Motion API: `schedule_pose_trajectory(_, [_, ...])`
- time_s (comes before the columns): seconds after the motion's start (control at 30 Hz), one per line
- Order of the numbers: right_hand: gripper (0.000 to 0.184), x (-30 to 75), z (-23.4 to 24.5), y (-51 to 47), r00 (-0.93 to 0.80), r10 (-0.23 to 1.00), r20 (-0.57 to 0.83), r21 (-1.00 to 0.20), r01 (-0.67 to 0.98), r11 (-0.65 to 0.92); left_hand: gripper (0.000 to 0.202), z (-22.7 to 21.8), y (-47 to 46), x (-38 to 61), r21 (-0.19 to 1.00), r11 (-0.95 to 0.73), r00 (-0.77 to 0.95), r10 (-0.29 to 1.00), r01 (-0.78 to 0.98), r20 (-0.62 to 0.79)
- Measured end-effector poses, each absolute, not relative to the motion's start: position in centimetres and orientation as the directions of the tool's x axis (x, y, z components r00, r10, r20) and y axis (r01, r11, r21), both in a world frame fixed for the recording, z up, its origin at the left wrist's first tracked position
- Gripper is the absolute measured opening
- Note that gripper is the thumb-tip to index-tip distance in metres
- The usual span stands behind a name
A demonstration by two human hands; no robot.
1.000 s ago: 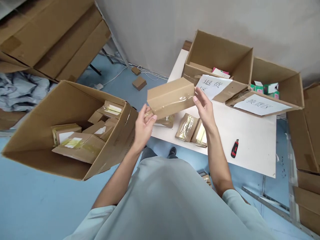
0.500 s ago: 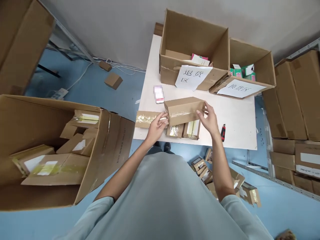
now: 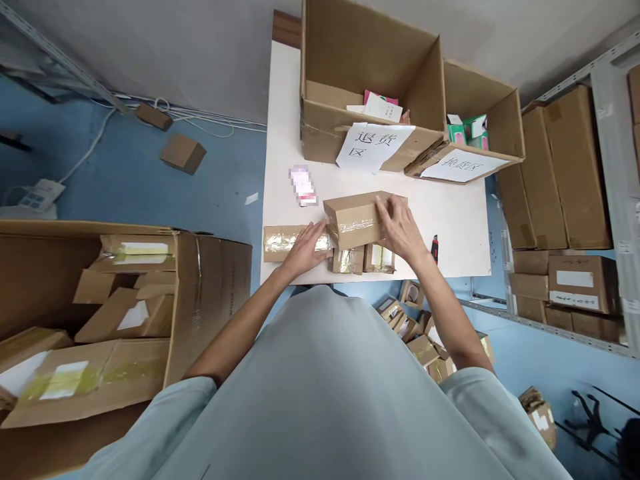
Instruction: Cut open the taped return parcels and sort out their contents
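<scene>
Taped carton [image 3: 356,225]: near the middle of the bench's [image 3: 455,223] front edge. My right hand [image 3: 399,227] is closed on its right end; my left hand [image 3: 305,253], fingers spread, hovers by the other, contact unclear. I'd support both ends, clear of the parcels [image 3: 349,262].

The cardboard box [image 3: 350,225], held higher a second earlier, had come down toward the surface [image 3: 457,230], over two small parcels [image 3: 349,261]. The right hand [image 3: 401,230] had shifted from its right end onto its top; the left hand [image 3: 306,251] had flattened over the left taped parcel [image 3: 280,244].
</scene>
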State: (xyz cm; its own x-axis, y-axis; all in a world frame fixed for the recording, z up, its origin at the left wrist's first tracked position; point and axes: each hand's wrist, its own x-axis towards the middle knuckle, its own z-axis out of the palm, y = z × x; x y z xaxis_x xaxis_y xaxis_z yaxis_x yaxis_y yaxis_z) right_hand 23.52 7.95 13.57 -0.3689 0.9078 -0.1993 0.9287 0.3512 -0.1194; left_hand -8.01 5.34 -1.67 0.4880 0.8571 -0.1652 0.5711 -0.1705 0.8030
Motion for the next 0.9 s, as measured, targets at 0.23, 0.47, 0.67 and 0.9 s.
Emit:
schedule_pose_trajectory(0.23, [0.116,23.9,14.8,8.6,-0.340,0.911,-0.235,-0.044,0.940,0.339,0.082,-4.9,5.4,-8.4,0.754,-0.290,0.546,0.831,0.589,-0.107])
schedule_pose_trajectory(0.47, [0.114,31.2,16.9,8.4,-0.051,0.994,0.101,0.066,0.997,0.045,0.082,-4.7,4.8,-8.5,0.717,-0.322,0.544,0.834,0.618,-0.095])
schedule_pose_trajectory(0.67, [0.126,35.0,14.7,5.6,0.138,0.974,0.177,-0.032,0.990,-0.134,0.106,-3.2,5.9,-10.6,0.590,-0.359,0.550,0.816,0.723,-0.177])
schedule_pose_trajectory(0.9, [0.122,37.5,7.2,1.5,0.537,0.844,0.013,-0.087,0.841,-0.534,0.121,-1.3,5.7,-7.5,0.508,-0.131,0.263,0.944,0.851,-0.197])
